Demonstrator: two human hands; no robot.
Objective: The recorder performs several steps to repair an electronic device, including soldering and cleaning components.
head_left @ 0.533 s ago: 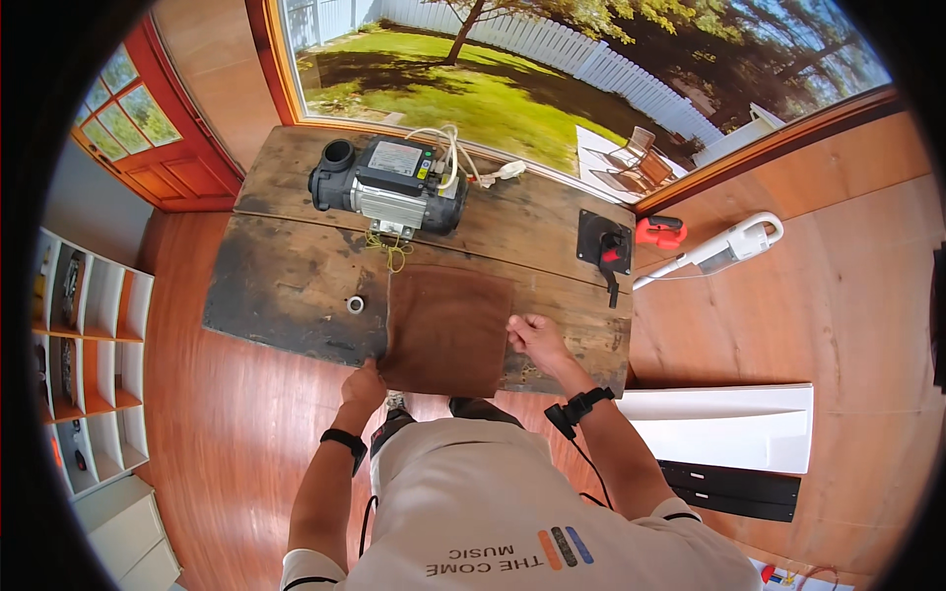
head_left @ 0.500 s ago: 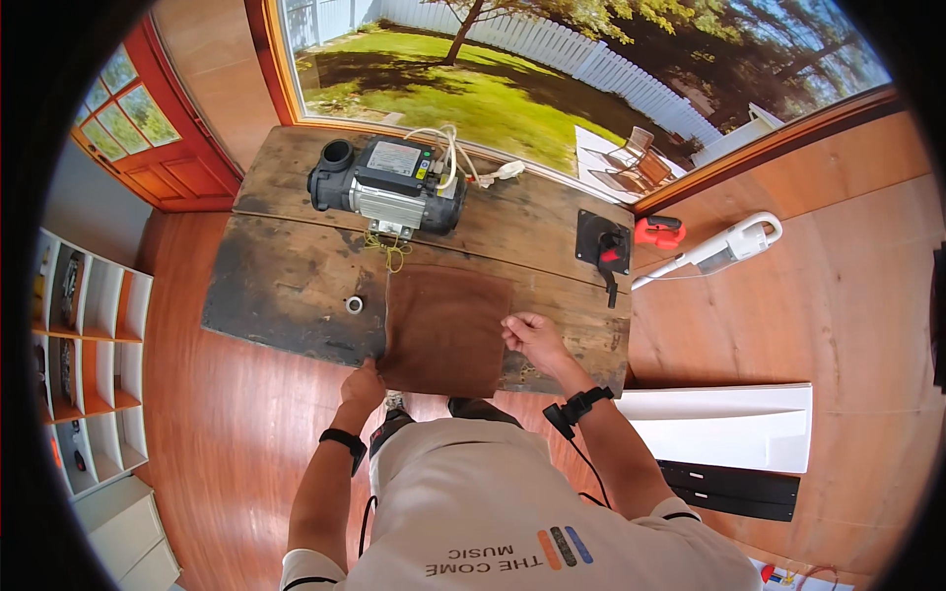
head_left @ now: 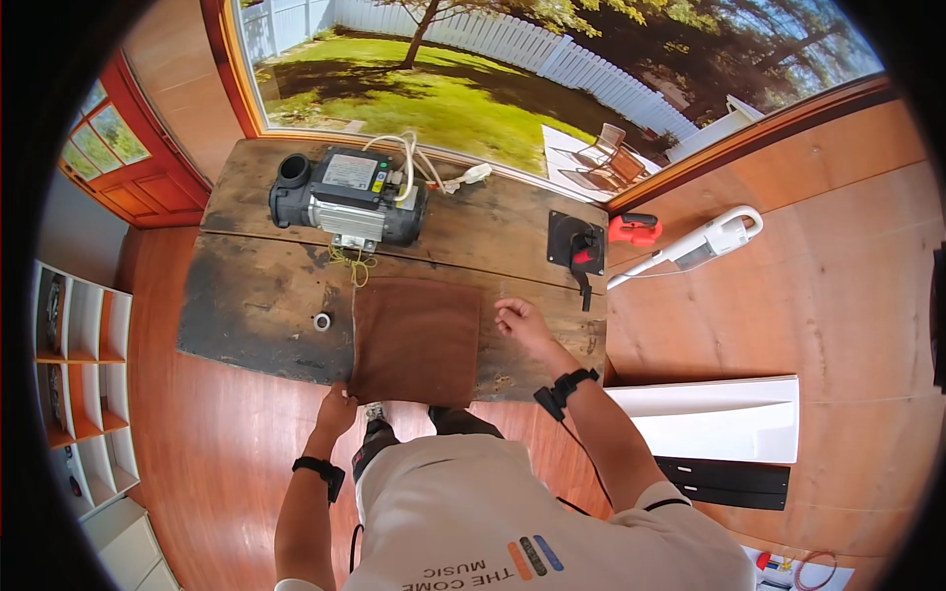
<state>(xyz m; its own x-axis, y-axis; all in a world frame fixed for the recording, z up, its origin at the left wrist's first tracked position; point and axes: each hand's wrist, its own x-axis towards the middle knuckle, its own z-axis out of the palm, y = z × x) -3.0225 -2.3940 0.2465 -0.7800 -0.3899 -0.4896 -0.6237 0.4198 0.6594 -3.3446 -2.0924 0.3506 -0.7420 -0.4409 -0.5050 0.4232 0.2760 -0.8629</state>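
Note:
A brown cloth [head_left: 418, 340] lies flat near the front edge of the wooden table [head_left: 236, 286], its near edge reaching past the tabletop. My left hand [head_left: 337, 412] is closed in a pinch on the cloth's near left corner. Just right of the cloth, apart from its edge, my right hand [head_left: 527, 328] hovers over the wood with fingers curled together; I cannot make out whether anything small is in them. A small pale ring [head_left: 321, 322] sits on the table left of the cloth. Beyond the cloth's far left corner is a bundle of thin yellow-green wire [head_left: 355, 264].
A grey and black motor pump [head_left: 350, 197] with a white cable [head_left: 409, 163] stands at the back left. At the right are a black square plate with a lever [head_left: 574, 242], a red tool [head_left: 634, 229] and a white stick vacuum [head_left: 711, 242]. White shelves [head_left: 91, 325] stand far left.
My right hand has come away from the cloth's right edge. The cloth lies smoother, its right side straighter. My left hand stays at the near left corner. The whole view has shifted slightly.

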